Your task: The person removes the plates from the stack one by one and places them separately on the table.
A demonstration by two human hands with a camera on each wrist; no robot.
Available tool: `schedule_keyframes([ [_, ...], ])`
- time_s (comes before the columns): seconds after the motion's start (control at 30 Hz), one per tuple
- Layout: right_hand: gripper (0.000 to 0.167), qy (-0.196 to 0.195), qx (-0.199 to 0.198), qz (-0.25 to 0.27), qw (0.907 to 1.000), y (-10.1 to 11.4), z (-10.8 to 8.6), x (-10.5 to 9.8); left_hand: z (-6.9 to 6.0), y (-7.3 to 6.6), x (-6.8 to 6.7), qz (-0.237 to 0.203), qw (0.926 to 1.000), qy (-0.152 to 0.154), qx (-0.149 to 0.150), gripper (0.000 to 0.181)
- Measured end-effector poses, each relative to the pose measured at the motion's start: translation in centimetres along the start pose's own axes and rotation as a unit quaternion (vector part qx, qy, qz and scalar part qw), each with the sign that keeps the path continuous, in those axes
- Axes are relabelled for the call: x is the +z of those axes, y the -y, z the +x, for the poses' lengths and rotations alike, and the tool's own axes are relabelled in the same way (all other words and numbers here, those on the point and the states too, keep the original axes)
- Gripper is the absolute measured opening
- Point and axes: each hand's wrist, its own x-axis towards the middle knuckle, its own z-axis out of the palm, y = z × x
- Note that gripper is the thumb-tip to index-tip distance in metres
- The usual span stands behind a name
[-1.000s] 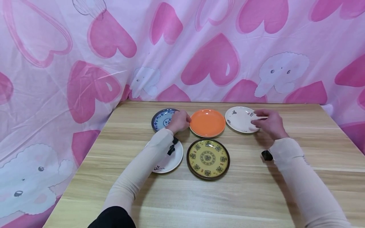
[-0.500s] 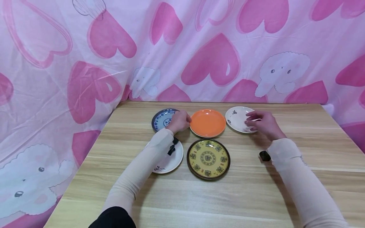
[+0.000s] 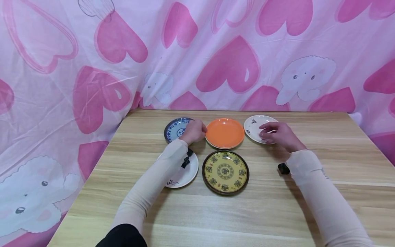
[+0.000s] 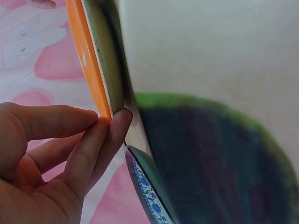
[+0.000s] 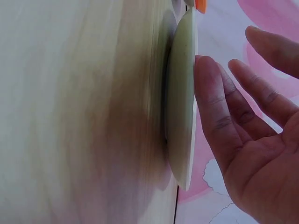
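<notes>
At the back of the table, my left hand pinches the left rim of an orange plate between thumb and fingertips. The left wrist view shows the thumb at the orange rim and fingers by its pale underside. Partly behind this hand lies a blue-and-white patterned plate. My right hand hovers over the right part of a white plate with small dark motifs. Its fingers are loosely bent and hold nothing; in the right wrist view they are beside the plate's rim.
A yellow plate with a dark brown rim lies in front of the orange one. Left of it, a white plate with a floral motif is partly covered by the left sleeve. A pink heart-patterned cloth hangs behind the wooden table.
My right hand has moved left over the white plate, from its right edge toward its middle. The left hand stays at the orange plate, and the plates look unmoved.
</notes>
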Motion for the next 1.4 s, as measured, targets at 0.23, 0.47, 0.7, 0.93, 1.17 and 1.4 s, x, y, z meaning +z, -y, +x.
schedule_keyframes([
  [0.23,0.042,-0.001,-0.006,0.018,0.9998,0.5,0.1,0.6,0.1,-0.1,-0.1,-0.001,1.0,-0.002,0.001,0.028],
  [0.47,0.04,0.006,-0.001,-0.009,0.9999,1.0,0.1,1.2,0.0,0.0,-0.1,0.003,1.0,0.001,0.004,0.029],
  [0.7,0.041,0.008,-0.006,-0.01,0.9999,1.8,0.2,1.7,0.0,0.1,0.0,0.0,1.0,-0.002,0.003,0.028],
  [0.93,0.039,0.014,-0.013,-0.022,0.9996,2.3,0.4,2.2,0.0,0.1,0.1,0.006,0.9999,-0.008,0.01,0.028],
  [1.17,0.039,0.03,-0.024,-0.027,0.9989,2.4,0.7,2.8,0.1,0.0,0.2,0.003,0.9999,-0.01,0.008,0.027],
  [1.4,0.049,0.047,-0.027,-0.009,0.9985,2.7,1.0,3.5,0.1,0.0,0.3,-0.001,0.9999,-0.011,0.001,0.028],
])
